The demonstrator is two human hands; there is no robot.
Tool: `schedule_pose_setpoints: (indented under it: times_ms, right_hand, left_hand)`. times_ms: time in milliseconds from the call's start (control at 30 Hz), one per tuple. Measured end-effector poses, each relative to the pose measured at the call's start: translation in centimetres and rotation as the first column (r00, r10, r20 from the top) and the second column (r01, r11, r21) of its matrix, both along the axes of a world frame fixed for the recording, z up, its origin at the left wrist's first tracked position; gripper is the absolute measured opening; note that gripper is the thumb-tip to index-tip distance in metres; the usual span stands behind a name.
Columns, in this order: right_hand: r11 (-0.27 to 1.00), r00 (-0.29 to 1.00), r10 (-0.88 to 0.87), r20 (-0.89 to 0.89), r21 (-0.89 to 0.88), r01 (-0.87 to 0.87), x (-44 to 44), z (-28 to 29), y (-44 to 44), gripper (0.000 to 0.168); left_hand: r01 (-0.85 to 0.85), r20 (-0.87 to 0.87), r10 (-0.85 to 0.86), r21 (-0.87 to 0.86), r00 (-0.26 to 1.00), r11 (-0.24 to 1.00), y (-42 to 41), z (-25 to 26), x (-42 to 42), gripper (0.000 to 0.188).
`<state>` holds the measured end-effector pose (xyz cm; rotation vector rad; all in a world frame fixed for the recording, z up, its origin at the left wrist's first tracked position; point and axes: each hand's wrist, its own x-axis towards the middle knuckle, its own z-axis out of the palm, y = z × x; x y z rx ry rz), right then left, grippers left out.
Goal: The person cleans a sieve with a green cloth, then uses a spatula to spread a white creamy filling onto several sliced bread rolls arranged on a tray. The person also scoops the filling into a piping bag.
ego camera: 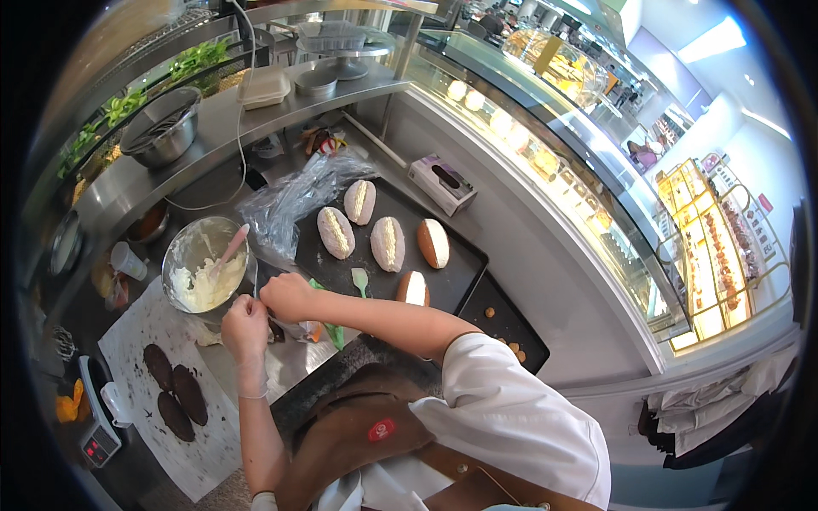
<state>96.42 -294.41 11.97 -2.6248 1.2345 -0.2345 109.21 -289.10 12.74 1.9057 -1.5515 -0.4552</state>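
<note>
My left hand, in a clear glove with its cuff at the wrist, has its fingers bent together beside the steel mixing bowl. My right hand is curled close to it, near the bowl's rim. What either hand pinches is too small or hidden to tell. White cream and a pink spatula are in the bowl. Under my right forearm lie a partly hidden clear plastic bag and a green item. A pale green spatula rests on the dark baking tray, beside several cream-filled buns.
Dark oval pastries lie on white paper at left, beside a digital scale. Crumpled plastic film sits behind the bowl. A tissue box stands by the display case. A steel shelf spans above.
</note>
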Motion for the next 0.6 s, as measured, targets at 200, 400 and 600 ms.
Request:
schedule_pose_setpoints:
  times_ms: [200, 400, 600]
  right_hand:
    - [0.982, 0.968, -0.154, 0.199, 0.136, 0.129, -1.5, 0.7, -0.5, 0.015]
    - [0.967, 0.896, -0.252, 0.365, 0.115, 0.225, -3.8, 2.1, -0.4, 0.021]
    - [0.789, 0.642, -0.575, 0.507, 0.551, 0.272, -8.3, 5.7, 3.0, 0.024]
  left_hand:
    - [0.020, -0.037, -0.020, -0.004, 0.999, 1.000, -0.2, 0.1, -0.6, 0.019]
    - [0.031, 0.006, -0.031, -0.021, 0.999, 0.999, -0.7, -1.1, 0.2, 0.022]
    - [0.006, 0.006, -0.006, -0.016, 1.000, 1.000, -0.1, -0.1, 0.0, 0.020]
